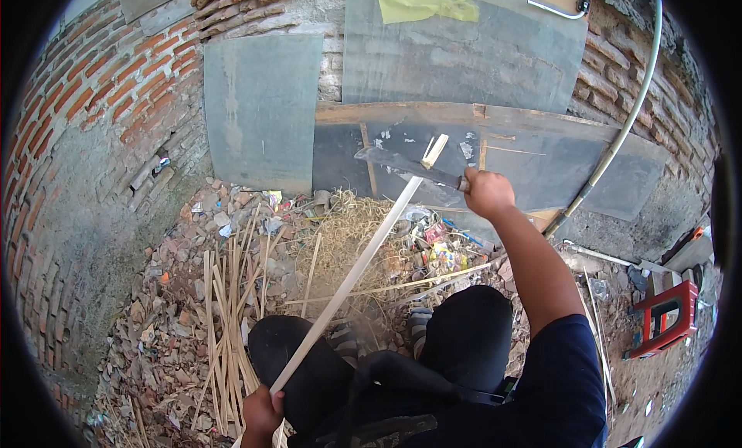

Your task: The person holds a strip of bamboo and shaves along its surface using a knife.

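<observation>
My left hand (263, 413), low in the view by my left knee, is closed round the lower end of a long pale bamboo strip (345, 286). The strip slants up and away to the right between my knees. My right hand (488, 193) grips the handle of a machete (394, 160), its dark blade pointing left. The blade crosses the strip near its far end, where the tip is split into two prongs. How deep the blade sits in the split cannot be made out.
Thin split strips (224, 324) lie in a pile left of my knees. Straw-like shavings (348, 231), rubble and litter cover the ground ahead. Grey panels (263, 115) lean on a brick wall (100, 100). At right are a pole (618, 139) and a red plastic stool (666, 318).
</observation>
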Available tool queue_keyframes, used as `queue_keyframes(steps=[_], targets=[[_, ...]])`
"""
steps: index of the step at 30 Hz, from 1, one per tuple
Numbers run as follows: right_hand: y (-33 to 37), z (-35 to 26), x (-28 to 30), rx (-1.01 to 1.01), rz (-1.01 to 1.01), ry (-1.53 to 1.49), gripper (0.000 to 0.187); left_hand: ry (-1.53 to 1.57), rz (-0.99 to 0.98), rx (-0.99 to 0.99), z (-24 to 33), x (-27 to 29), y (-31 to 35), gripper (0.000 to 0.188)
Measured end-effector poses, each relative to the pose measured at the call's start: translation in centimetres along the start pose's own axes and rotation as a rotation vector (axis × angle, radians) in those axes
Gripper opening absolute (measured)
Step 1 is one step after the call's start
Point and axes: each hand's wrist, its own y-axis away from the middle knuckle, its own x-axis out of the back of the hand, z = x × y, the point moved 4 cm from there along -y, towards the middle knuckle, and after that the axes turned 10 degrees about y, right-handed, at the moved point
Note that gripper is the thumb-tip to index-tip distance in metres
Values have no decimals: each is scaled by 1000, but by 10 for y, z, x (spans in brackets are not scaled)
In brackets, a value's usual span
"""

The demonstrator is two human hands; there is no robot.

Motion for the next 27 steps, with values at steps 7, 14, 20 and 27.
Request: queue_keyframes(steps=[7,14,20,27], targets=[[4,-26,-30,-10,-111,-382,28,-28,35,-7,-4,-3,3,38],[11,-30,-60,-34,-203,-755,33,-19,24,-10,0,-2,0,37],[13,-17,-2,285,306,63,15,11,-2,-17,-3,0,1,38],[48,-59,22,570,217,35,17,19,-38,-23,2,2,-1,43]])
